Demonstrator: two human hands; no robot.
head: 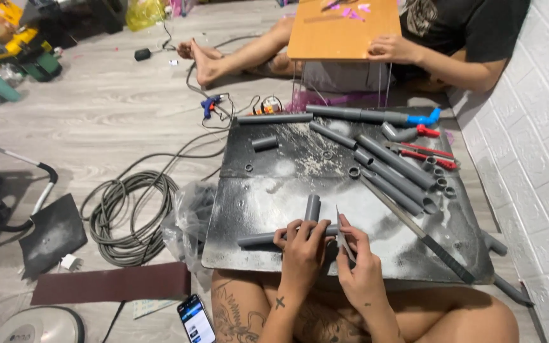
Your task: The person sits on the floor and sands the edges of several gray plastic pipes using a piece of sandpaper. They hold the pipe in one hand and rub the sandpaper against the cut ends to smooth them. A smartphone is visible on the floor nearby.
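- The left hand (301, 244) is closed around a grey plastic pipe piece with a short upright branch (312, 209), pinning it flat at the near edge of a dark, dust-streaked board (274, 184) that serves as the desk
- The right hand (358, 267) is pinched shut on a thin grey blade-like strip (341, 232), its tip set against the pipe piece just beside the left fingers; exactly what the strip is cannot be told
- The person sits on the floor, the board resting over their bare legs
- Judging from the pale dust across the board, some cutting or sanding looks done; the piece in hand seems part-way through being trimmed or cleaned
- Further out on the board lie several long grey pipes (395, 166), short grey rings (441, 179), a long flat saw blade (414, 228) and red-handled pliers (428, 155), which suggests many parts remain unjoined
- At the far edge a long pipe ends in a blue fitting (428, 118)
- Left of the board lie a coiled grey cable (128, 219) and a smartphone (196, 319) on the wooden floor
- Opposite, another person sits behind a small orange folding table (341, 28), one hand on its edge
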